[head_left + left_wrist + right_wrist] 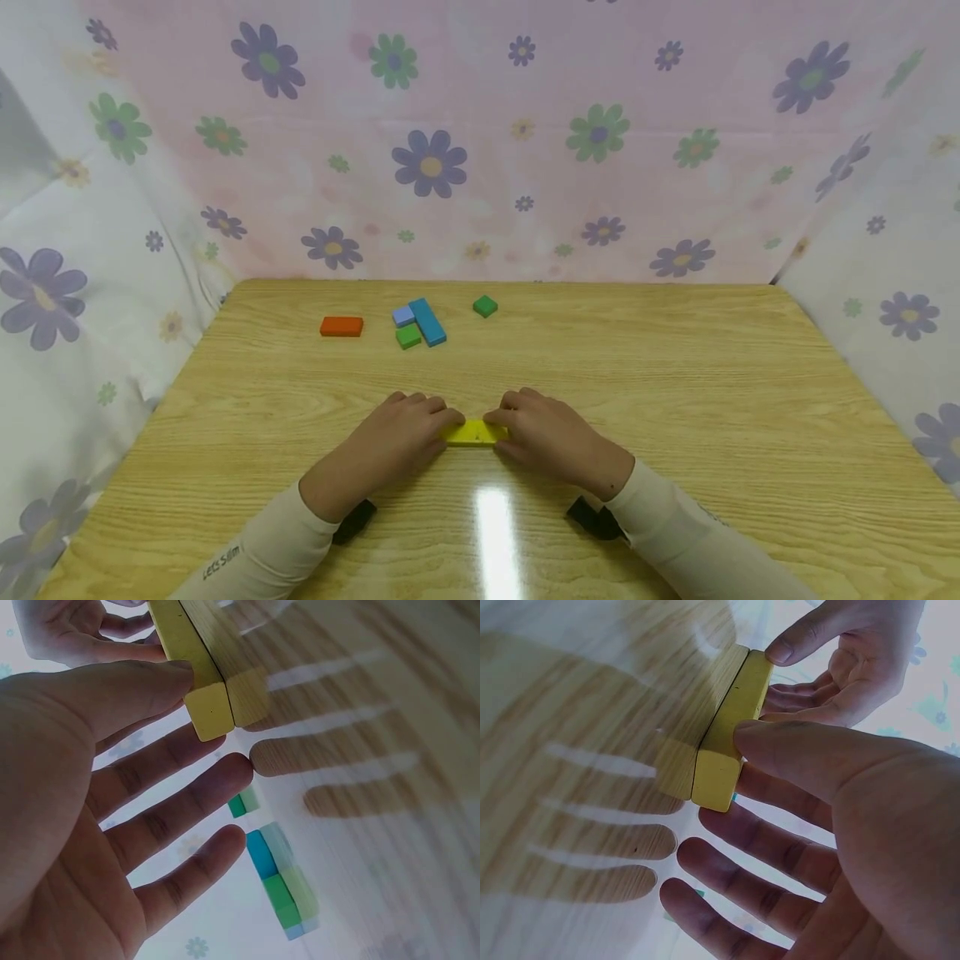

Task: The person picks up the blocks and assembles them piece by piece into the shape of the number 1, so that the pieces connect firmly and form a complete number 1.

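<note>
A long yellow block (472,432) lies flat on the wooden table, crosswise in front of the person. At its left end the left hand (405,435) pinches it between thumb and forefinger. The right hand (553,437) does the same at the other end. In the left wrist view, the left thumb presses the near side of the yellow block (187,656) while the lower fingers spread loosely past its end. The right wrist view has the right thumb against the yellow block (731,720), with the other fingers extended beside it.
Farther back on the table (675,358) lie a red block (341,326), a long blue block (428,322), a small light-blue block (403,316) and a light green block (408,336) close together, and a dark green block (485,306). Flowered cloth (480,200) hangs behind.
</note>
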Action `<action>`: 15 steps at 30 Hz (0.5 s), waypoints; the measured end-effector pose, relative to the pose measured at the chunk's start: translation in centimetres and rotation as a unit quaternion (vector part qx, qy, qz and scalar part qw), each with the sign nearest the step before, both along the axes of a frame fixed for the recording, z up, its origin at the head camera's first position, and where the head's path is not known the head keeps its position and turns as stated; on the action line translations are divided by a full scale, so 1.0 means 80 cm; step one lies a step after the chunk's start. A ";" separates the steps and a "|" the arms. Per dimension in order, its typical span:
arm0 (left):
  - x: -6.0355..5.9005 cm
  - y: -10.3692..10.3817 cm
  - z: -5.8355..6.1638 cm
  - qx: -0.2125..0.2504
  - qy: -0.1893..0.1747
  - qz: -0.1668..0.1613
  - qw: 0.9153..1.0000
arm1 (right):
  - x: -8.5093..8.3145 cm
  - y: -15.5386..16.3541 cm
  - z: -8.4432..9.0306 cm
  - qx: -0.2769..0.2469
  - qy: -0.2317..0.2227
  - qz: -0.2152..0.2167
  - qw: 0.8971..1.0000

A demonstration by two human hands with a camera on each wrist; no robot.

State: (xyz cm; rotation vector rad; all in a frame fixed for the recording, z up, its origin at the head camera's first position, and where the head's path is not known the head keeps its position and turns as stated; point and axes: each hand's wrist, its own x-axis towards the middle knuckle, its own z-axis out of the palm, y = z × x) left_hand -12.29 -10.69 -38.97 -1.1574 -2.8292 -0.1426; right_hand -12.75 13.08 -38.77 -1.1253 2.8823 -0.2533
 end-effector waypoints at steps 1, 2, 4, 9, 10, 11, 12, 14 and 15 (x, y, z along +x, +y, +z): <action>0.000 0.000 -0.001 0.001 0.001 0.000 1.000 | 0.000 0.000 0.000 0.001 -0.001 0.000 1.000; 0.000 0.000 -0.001 0.003 0.001 -0.001 1.000 | 0.000 0.000 0.000 0.001 -0.002 -0.001 1.000; 0.000 -0.001 -0.002 0.002 0.002 -0.001 1.000 | 0.000 0.000 0.001 0.002 -0.003 -0.001 1.000; -0.001 -0.001 -0.003 -0.001 0.003 0.002 1.000 | 0.000 0.000 0.001 0.003 0.003 -0.002 1.000; -0.001 -0.001 -0.003 -0.001 0.003 0.002 1.000 | 0.000 0.000 0.001 0.003 0.004 -0.002 1.000; -0.001 -0.001 -0.003 0.000 0.003 0.002 1.000 | 0.000 0.000 0.001 0.003 0.005 -0.002 1.000; -0.001 -0.001 -0.003 0.003 0.002 0.002 1.000 | 0.000 0.000 0.001 0.003 0.006 -0.001 1.000; -0.001 -0.001 -0.003 0.004 0.000 0.001 1.000 | 0.001 -0.001 0.000 0.005 0.010 0.002 1.000; -0.001 -0.001 -0.003 0.005 0.000 0.000 1.000 | 0.001 0.000 -0.001 0.005 0.012 0.003 1.000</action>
